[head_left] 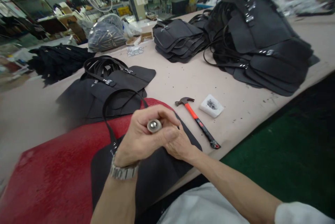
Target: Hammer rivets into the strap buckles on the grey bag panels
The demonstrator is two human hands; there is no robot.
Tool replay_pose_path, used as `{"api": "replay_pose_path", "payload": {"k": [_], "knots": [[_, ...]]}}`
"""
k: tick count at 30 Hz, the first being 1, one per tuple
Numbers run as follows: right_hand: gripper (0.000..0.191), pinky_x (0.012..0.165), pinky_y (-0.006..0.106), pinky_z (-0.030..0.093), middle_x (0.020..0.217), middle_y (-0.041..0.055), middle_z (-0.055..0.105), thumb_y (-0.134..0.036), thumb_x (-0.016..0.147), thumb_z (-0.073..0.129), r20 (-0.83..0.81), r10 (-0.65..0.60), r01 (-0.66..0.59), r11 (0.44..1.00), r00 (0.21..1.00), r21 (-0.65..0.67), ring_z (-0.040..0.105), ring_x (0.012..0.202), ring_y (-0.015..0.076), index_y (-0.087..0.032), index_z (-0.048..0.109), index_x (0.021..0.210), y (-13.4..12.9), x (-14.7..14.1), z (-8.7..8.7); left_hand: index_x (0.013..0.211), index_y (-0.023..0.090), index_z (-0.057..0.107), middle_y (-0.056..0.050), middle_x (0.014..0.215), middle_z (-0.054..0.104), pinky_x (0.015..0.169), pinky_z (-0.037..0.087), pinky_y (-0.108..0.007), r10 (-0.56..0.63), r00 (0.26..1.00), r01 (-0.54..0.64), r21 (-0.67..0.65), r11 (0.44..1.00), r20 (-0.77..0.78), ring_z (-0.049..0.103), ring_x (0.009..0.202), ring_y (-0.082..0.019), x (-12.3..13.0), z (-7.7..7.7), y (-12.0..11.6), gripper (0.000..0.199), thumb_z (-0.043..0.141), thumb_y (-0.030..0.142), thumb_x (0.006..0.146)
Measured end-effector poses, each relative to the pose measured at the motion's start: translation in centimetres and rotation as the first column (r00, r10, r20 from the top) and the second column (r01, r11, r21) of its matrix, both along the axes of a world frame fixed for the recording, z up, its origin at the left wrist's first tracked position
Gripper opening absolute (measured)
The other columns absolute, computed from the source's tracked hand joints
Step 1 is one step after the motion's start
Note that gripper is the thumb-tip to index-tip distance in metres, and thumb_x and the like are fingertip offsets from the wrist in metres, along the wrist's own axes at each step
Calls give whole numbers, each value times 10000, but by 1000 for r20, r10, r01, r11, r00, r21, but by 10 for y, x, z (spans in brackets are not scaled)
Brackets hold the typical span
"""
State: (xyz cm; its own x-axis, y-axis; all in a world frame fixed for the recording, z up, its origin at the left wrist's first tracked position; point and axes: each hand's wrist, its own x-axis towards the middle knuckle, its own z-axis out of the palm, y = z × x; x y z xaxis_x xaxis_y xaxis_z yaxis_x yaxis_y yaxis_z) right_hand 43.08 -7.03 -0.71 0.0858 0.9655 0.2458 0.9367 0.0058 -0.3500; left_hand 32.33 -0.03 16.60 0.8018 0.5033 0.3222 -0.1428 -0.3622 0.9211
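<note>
The left hand (141, 138), wearing one silver link watch (124, 171), is gripping one tool with a round, pale end and shiny metal centre (154, 125), left of one claw hammer with an orange-and-black handle (192, 111); the fist is hiding the tool's remaining length. The right hand (180, 145) is resting against the left, its fingers partly covered, so I cannot tell what it is holding. Below the hands, left of the hammer, one smooth black round-cornered panel (149, 175) is lying partly blocked by the arms. One black looped strap with silver fittings (105, 112) is arching from it, one end disappearing behind the left hand. Underneath, one glossy, mottled red sheet (57, 171) is running out of view. Right of the hammer, one white block with a black-smudged middle (211, 106) is sitting on the pinkish paper-like table (180, 80). Three stacks of black strapped panels are overlapping too closely to count: one left of the hammer (123, 86), two beyond it (180, 37) (272, 38).
</note>
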Motion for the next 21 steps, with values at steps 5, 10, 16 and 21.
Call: {"api": "replay_pose_path", "payload": {"k": [5, 10, 16, 21], "knots": [[472, 1124, 514, 242, 1483, 153, 399, -342, 936, 480, -20, -209, 209, 970, 978, 122, 323, 1366, 323, -145, 490, 1364, -13, 27, 2, 1081, 142, 654, -64, 882, 668, 759, 567, -277, 393, 913, -365, -205, 908, 112, 660, 791, -168, -55, -21, 20, 369, 770, 306, 771], [377, 857, 456, 422, 1174, 239, 563, -330, 907, 505, 135, -517, 519, 855, 845, 20, 522, 1068, 355, -84, 558, 1188, -47, 96, -9, 1022, 136, 606, -85, 924, 703, 837, 585, -404, 770, 633, -680, -416, 603, 81, 706, 865, -228, -158, -127, 38, 400, 780, 370, 749], [162, 554, 302, 366, 738, 77, 586, -311, 811, 606, -280, -547, 465, 830, 789, -310, 544, 644, 198, -163, 582, 872, -41, 127, -16, 1014, 142, 553, -94, 898, 716, 804, 585, -403, 833, 540, -673, -532, 514, 121, 717, 840, -226, -191, -168, 28, 428, 772, 412, 764], [152, 412, 236, 373, 590, -9, 530, -297, 801, 594, -774, -530, 263, 847, 347, -462, 488, 456, 128, -200, 478, 812, -36, 108, -9, 1042, 144, 543, -101, 924, 717, 818, 581, -403, 801, 578, -638, -527, 561, 153, 718, 862, -232, -178, -172, 28, 431, 749, 426, 789]]}}
